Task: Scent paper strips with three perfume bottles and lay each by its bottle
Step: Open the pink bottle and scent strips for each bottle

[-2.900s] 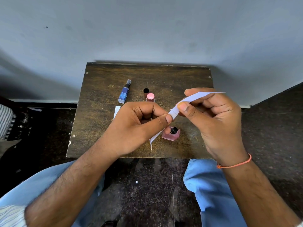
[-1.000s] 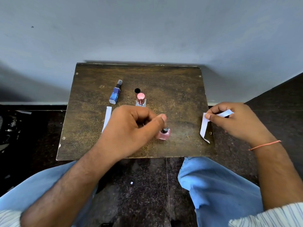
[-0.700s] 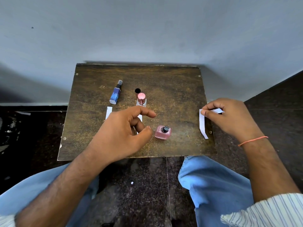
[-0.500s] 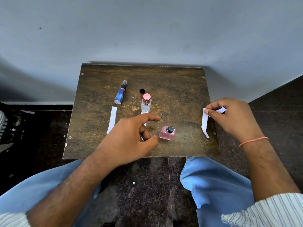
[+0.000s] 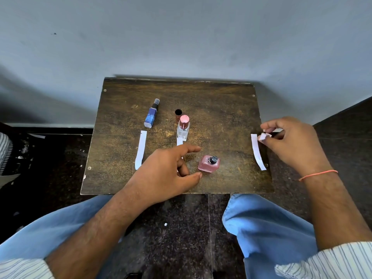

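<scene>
From the head view, a small dark brown wooden table (image 5: 221, 109) is seen from above, set against a grey wall. The squat pink glass perfume bottle with a black spray top (image 5: 208, 163) stands near the table's near edge, right of centre. The left hand (image 5: 167, 174) hovers just to the left of it, apart from it; its index finger is stretched toward the far side, its thumb points right along the table toward the bottle's base, and the other fingers are loosely curled, nothing being held. This hand is judged the nearer one to the pink bottle.

The right hand (image 5: 289, 143) is held over the table's right edge. The far end of a white paper strip (image 5: 257, 152) is pinched between its thumb and fingertips; the strip's long axis runs from far to near, its near end lying at the table's right edge. The strip is well apart from the pink bottle, to its right, so the coming move is judged to turn on carrying it leftward to that bottle.

A blue rectangular spray bottle (image 5: 151, 115) lies on its side at far left with a second white paper strip (image 5: 140, 150) just near of it. A clear glass bottle with a pink cap (image 5: 183, 128) stands at centre; a third white strip (image 5: 179, 142) shows below it, mostly hidden by the left hand. A small dark round cap (image 5: 178, 112) sits beyond it.
</scene>
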